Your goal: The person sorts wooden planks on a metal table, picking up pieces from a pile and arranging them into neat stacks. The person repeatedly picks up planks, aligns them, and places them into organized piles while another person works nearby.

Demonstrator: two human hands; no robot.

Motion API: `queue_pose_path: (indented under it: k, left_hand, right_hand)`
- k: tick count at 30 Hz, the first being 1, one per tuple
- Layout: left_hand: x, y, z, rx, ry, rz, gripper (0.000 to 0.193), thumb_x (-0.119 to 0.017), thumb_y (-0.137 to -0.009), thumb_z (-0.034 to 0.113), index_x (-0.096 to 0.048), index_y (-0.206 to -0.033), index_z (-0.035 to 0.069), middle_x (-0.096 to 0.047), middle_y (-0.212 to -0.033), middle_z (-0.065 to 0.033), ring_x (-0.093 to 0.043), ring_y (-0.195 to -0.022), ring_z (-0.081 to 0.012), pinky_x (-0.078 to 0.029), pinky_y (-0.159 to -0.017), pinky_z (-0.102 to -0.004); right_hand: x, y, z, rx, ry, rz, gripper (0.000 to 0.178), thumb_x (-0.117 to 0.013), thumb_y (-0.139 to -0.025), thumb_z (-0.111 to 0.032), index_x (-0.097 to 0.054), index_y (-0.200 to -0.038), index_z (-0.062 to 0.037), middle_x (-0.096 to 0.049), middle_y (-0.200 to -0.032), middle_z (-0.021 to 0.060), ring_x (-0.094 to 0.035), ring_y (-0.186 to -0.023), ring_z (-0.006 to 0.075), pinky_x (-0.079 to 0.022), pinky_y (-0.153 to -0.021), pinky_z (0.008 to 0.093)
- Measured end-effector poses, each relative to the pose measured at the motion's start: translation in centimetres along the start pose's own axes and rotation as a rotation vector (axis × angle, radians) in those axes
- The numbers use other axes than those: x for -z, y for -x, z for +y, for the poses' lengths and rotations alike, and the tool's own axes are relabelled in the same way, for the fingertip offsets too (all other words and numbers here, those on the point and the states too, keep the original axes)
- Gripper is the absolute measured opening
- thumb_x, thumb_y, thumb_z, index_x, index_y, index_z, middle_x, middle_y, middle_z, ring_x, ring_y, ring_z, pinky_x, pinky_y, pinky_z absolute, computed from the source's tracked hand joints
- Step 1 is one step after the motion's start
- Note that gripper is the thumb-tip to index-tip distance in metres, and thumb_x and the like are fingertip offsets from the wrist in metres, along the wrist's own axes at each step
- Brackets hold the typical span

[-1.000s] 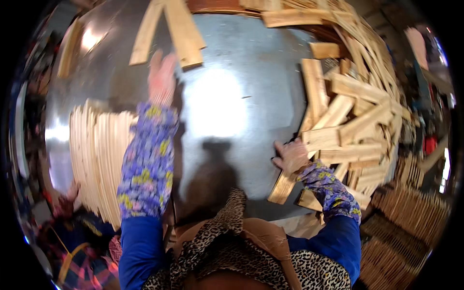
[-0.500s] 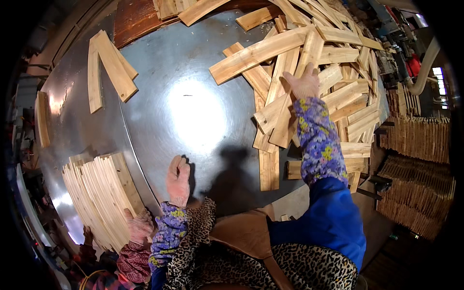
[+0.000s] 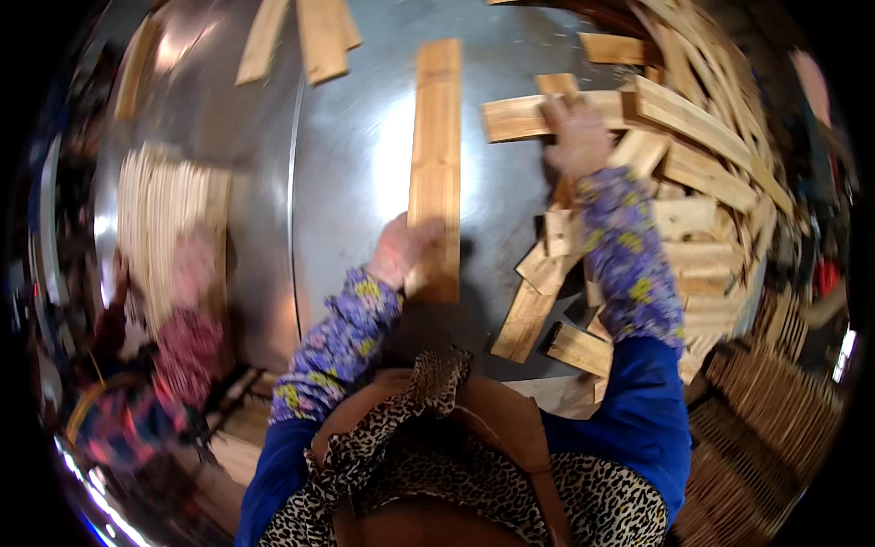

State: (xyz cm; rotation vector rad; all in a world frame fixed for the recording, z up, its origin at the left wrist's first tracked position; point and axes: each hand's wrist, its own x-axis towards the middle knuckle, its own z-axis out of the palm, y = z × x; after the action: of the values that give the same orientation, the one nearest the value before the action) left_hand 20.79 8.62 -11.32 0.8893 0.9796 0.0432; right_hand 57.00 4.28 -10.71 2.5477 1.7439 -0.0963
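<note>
My left hand [image 3: 401, 253], in a pale pinkish glove, is closed on the near end of a long wooden board [image 3: 437, 137]. The board points away from me over the metal table. At the right, my right hand [image 3: 580, 139] lies over another board [image 3: 512, 118] that runs crosswise at the edge of the heap. Its fingers look stretched out across the wood, slightly blurred. Loose boards [image 3: 702, 173] lie jumbled beside and beyond that hand, partly hidden by my flowered sleeve.
A co-worker's gloved hand [image 3: 194, 264] touches an upright row of boards [image 3: 150, 210] at left. Several single boards [image 3: 319, 41] lie on the metal table [image 3: 355, 118] at the far left. Stacked slats [image 3: 766, 410] stand at the lower right.
My left hand, empty before, now holds a board in front of me. My right hand has shifted to the crosswise board. The view has turned, moving the table's things.
</note>
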Motion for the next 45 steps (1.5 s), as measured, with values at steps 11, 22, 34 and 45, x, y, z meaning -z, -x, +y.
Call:
queue_pose_path:
  k: [11, 22, 34, 45]
  left_hand:
    - [8.3, 6.3, -3.8, -0.168, 0.183, 0.320, 0.048, -0.068, -0.103, 0.024, -0.063, -0.142, -0.003, -0.074, -0.122, -0.0084, -0.069, -0.109, -0.0170, -0.056, -0.100, -0.0344]
    - [8.8, 10.8, -8.0, -0.292, 0.155, 0.421, 0.052, -0.070, -0.105, 0.024, -0.058, -0.147, -0.005, -0.072, -0.123, -0.0097, -0.069, -0.106, -0.0176, -0.058, -0.095, -0.0350]
    - [6.4, 8.0, -11.4, -0.404, -0.028, 0.633, 0.046, -0.065, -0.107, 0.030, -0.065, -0.143, 0.002, -0.077, -0.111, -0.0140, -0.073, -0.098, -0.0240, -0.058, -0.088, -0.0371]
    - [0.7, 8.4, -7.7, -0.003, -0.537, 0.640, 0.072, -0.077, -0.092, 0.023, -0.047, -0.154, 0.003, -0.073, -0.123, -0.0245, -0.075, -0.108, -0.0422, -0.062, -0.095, -0.0505]
  right_hand:
    - [3.7, -8.4, -8.7, 0.273, -0.178, -0.398, 0.098, -0.075, -0.090, -0.061, -0.042, -0.170, -0.0153, -0.064, -0.145, 0.0231, -0.060, -0.137, 0.0440, -0.049, -0.114, 0.0547]
    - [1.0, -5.3, -20.7, -0.195, -1.861, -0.715, 0.058, -0.075, -0.104, -0.039, -0.066, -0.144, 0.0006, -0.078, -0.110, 0.0233, -0.076, -0.090, 0.0248, -0.065, -0.077, 0.0367]
    - [3.6, -1.3, -21.5, -0.150, -1.291, -0.381, 0.063, -0.074, -0.097, -0.041, -0.070, -0.138, 0.0056, -0.080, -0.118, 0.0201, -0.076, -0.107, 0.0312, -0.058, -0.097, 0.0404]
    - [1.9, 6.0, -16.0, 0.561, -0.575, 0.001, 0.069, -0.076, -0.094, -0.044, -0.060, -0.151, -0.0078, -0.072, -0.131, 0.0232, -0.066, -0.125, 0.0447, -0.054, -0.107, 0.0514]
